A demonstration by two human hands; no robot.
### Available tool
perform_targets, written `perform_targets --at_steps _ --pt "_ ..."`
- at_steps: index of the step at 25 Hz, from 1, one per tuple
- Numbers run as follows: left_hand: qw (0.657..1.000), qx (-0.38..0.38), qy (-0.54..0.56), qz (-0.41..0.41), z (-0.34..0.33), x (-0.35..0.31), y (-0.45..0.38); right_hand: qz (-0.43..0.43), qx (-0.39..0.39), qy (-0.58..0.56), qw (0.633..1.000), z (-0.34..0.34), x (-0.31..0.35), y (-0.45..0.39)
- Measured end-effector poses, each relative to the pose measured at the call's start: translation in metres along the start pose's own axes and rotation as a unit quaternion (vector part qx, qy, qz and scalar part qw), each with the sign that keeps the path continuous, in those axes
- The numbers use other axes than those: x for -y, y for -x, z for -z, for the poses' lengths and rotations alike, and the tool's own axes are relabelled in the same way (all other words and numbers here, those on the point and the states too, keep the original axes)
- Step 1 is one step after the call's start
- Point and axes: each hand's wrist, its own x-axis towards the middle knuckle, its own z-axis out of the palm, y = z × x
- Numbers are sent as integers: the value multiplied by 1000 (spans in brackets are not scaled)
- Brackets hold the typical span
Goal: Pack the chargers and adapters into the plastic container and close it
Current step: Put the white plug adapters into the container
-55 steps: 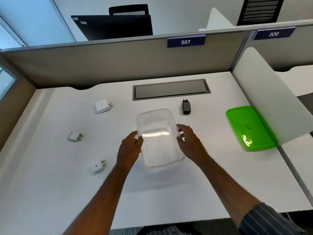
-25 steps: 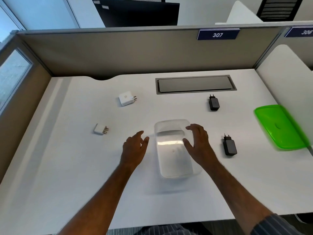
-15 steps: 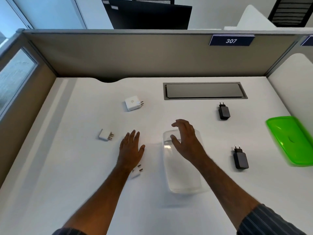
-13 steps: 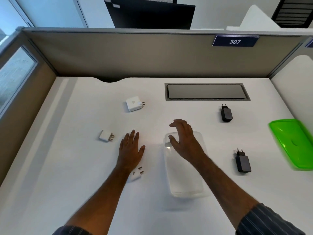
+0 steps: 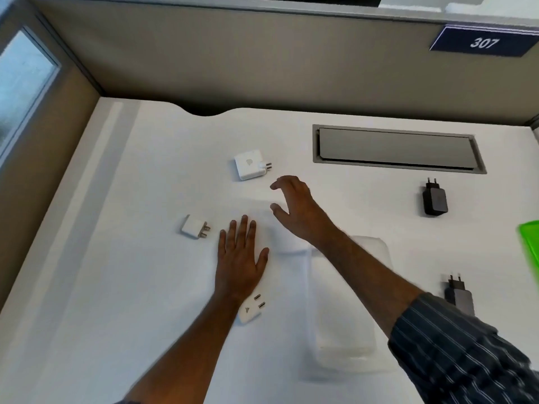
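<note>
The right hand [image 5: 294, 211] reaches forward with its fingers [image 5: 281, 183] spread wide and curled, holding nothing, just short of the large white charger [image 5: 249, 164]. The left hand [image 5: 240, 259] lies flat on the bench [image 5: 116, 287], fingers splayed, empty. Relative to the clear plastic container [image 5: 344, 301], which lies open under the right forearm: a small white adapter [image 5: 250, 309] sits just left, touching the left wrist; another white adapter [image 5: 194, 227] lies farther left; one black charger [image 5: 434, 199] is beyond it to the right, a second black charger [image 5: 459, 295] just right; the green lid [image 5: 530, 246] is at the far right edge.
</note>
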Motion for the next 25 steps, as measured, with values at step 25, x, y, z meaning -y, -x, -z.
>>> perform_targets --at_steps 25 --pt "1000 -7 17 7 -7 3 -1 68 119 202 970 -39 -6 -154"
